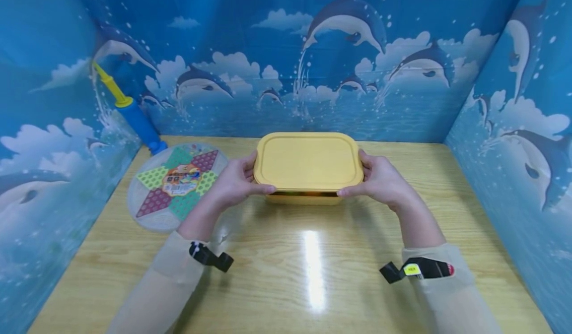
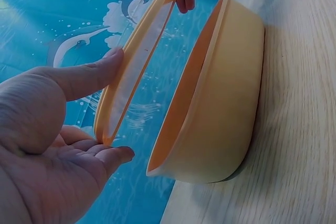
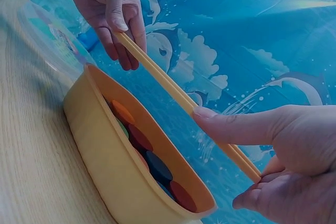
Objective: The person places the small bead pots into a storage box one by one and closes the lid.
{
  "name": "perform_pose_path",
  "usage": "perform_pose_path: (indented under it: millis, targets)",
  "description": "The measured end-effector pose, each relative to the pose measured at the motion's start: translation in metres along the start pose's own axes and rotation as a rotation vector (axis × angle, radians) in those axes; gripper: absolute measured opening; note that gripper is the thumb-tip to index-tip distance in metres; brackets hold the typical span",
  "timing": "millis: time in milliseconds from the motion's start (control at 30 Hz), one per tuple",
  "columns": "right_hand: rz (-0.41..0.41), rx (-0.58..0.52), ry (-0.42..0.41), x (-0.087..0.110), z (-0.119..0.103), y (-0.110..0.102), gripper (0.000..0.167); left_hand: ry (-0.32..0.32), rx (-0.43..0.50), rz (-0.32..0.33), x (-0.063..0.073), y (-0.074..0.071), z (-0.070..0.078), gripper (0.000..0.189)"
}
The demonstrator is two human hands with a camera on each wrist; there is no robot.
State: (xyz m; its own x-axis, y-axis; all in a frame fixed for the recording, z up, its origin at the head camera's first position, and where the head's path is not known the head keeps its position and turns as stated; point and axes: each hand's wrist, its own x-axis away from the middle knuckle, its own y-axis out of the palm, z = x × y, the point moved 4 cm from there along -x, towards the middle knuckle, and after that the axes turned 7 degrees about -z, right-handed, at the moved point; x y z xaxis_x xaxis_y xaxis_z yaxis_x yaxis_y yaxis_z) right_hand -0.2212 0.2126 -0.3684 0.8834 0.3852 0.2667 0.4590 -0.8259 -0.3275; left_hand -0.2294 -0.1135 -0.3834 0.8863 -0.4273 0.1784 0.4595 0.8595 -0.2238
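Note:
A yellow rectangular lid (image 1: 308, 160) is held level between both hands, apart from and above a yellow plastic box (image 1: 304, 199) on the table. My left hand (image 1: 237, 179) grips the lid's left end, thumb on top and fingers beneath, as the left wrist view also shows. At the opposite end, my right hand (image 1: 377, 181) pinches the lid the same way. Inside the box, the right wrist view shows several round flat pieces, among them an orange disc (image 3: 123, 112), a black disc (image 3: 158, 166) and a red disc (image 3: 182, 196). From the head view the lid hides most of the box.
Left of the box lies a round, clear-rimmed game board (image 1: 178, 187) with a coloured star pattern. Behind it a blue and yellow pump (image 1: 136, 118) leans against the wall. Dolphin-printed sheets (image 1: 277, 76) enclose the wooden table (image 1: 268, 274) at the back and sides.

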Motion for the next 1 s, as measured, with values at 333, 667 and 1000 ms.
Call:
perform_pose_path:
  millis: [333, 667, 1000]
  targets:
    - [0.024, 0.139, 0.074, -0.013, 0.005, 0.008, 0.137, -0.039, -0.072, 0.007, -0.009, -0.003, -0.01, 0.12]
    - [0.056, 0.205, 0.147, -0.025, 0.014, 0.015, 0.143, -0.134, -0.191, 0.044, -0.016, -0.003, -0.028, 0.131]
    - [0.043, 0.21, 0.182, -0.031, 0.026, 0.02, 0.142, -0.174, -0.257, 0.04, -0.017, -0.001, -0.036, 0.129]
